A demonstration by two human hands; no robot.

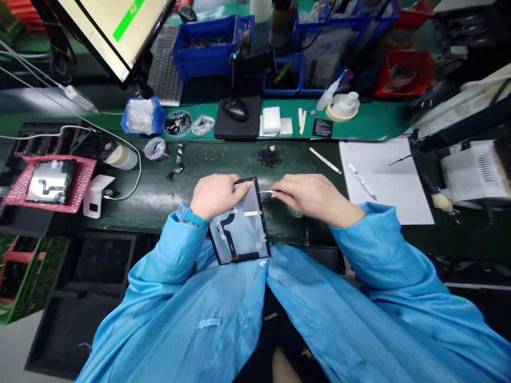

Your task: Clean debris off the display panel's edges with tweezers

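My left hand [217, 196] grips the upper left part of a tablet screen panel [249, 234], its thumb lying on the panel's back. The panel is tilted against the bench's front edge, and a black flex cable [227, 234] curves across its grey back. Between the fingertips of my right hand [309, 196] is a thin metal tool, perhaps tweezers [266, 191]. Its tip points left at the panel's upper right edge; whether it touches is too small to tell. A pile of small black scraps [270, 157] lies on the bench just beyond the panel.
A wooden stick [325, 160] and white paper with a pen [362, 181] lie to the right. Further back are a mouse [235, 109], blue bins [205, 48] and a tape roll [342, 109]. At left, another panel rests on pink bubble wrap [83, 183], near a white cable.
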